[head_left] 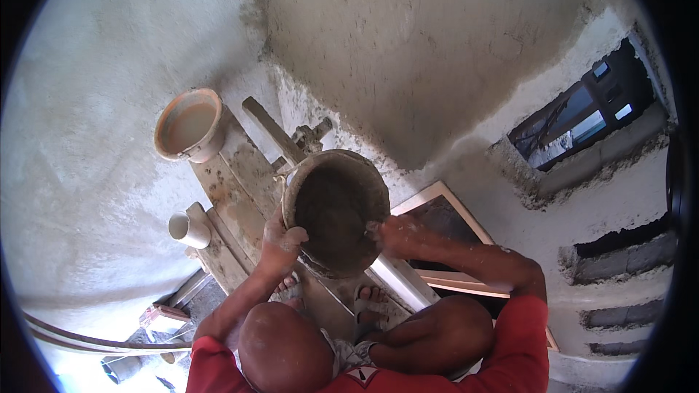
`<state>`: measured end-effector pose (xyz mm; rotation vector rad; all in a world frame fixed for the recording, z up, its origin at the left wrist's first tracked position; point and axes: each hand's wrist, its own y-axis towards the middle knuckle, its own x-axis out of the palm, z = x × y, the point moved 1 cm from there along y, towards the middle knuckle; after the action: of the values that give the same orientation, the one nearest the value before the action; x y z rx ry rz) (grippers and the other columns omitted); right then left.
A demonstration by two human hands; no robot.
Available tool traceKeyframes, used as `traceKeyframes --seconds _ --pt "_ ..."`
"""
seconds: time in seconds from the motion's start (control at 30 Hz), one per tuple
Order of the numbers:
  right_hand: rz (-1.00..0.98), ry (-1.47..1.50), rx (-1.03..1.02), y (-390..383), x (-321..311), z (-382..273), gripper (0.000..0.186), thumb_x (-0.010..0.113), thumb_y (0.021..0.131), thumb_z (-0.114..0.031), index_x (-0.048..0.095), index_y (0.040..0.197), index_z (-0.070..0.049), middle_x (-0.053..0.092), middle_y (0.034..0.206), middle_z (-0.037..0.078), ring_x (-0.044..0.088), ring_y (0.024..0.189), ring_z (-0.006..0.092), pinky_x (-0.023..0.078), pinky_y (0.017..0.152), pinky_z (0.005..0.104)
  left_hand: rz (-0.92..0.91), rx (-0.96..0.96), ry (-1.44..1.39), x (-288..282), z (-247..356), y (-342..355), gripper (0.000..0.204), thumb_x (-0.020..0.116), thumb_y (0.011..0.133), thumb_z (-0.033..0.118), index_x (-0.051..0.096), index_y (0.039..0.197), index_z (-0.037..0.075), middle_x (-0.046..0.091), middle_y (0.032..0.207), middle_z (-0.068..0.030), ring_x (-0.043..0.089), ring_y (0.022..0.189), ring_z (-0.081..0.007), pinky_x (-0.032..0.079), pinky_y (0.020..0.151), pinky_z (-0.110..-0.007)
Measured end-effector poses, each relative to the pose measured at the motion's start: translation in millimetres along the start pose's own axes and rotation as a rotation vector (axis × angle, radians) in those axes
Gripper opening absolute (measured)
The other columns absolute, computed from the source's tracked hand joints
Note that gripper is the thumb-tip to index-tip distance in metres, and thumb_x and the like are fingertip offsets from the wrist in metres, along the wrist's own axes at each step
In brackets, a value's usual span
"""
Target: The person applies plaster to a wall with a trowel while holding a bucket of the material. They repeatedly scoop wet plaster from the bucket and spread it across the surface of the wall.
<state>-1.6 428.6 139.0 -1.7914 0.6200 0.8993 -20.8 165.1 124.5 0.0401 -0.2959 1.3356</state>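
Observation:
In front of me is a round, mortar-crusted bucket (378, 180), tilted so that its mouth faces me. Dark grey wet mortar (331, 207) lies inside. My left hand (279, 243) grips the near left of the rim, its thumb over the edge. On the opposite side, my right hand (397, 236) is closed on the rim, with its fingertips partly hidden. Beneath the bucket run wooden planks (237, 182), where my feet (371, 298) rest.
An orange-rimmed pail (216, 138) with pale liquid stands at the planks' far left end. Nearer is a white cup (195, 231). A wood-framed dark panel (477, 227) leans at the right, below a rough window opening (582, 127). Plastered walls (408, 51) meet ahead.

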Motion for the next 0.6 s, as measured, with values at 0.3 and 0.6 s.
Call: traceKeyframes --seconds 0.3,0.6 --pt "0.475 0.285 -0.091 -18 -11 6 0.046 0.061 0.087 -0.033 0.061 0.124 -0.006 0.071 0.094 0.022 0.069 0.091 0.0403 0.055 0.085 0.0486 0.034 -0.058 -0.096 -19 20 -7 0.049 0.058 0.070 0.001 0.058 0.119 0.000 0.062 0.095 -0.0047 0.059 0.084 -0.0147 0.048 0.072 -0.026" --pt "0.468 0.224 0.047 -82 -134 -10 0.041 0.073 0.083 -0.025 0.063 0.116 -0.003 0.069 0.099 0.022 0.068 0.092 0.0392 0.053 0.083 0.0442 0.045 -0.054 -0.141 -38 35 5 0.051 0.056 0.071 -0.004 0.056 0.123 -0.005 0.065 0.103 -0.0067 0.060 0.088 -0.0154 0.049 0.076 -0.027"
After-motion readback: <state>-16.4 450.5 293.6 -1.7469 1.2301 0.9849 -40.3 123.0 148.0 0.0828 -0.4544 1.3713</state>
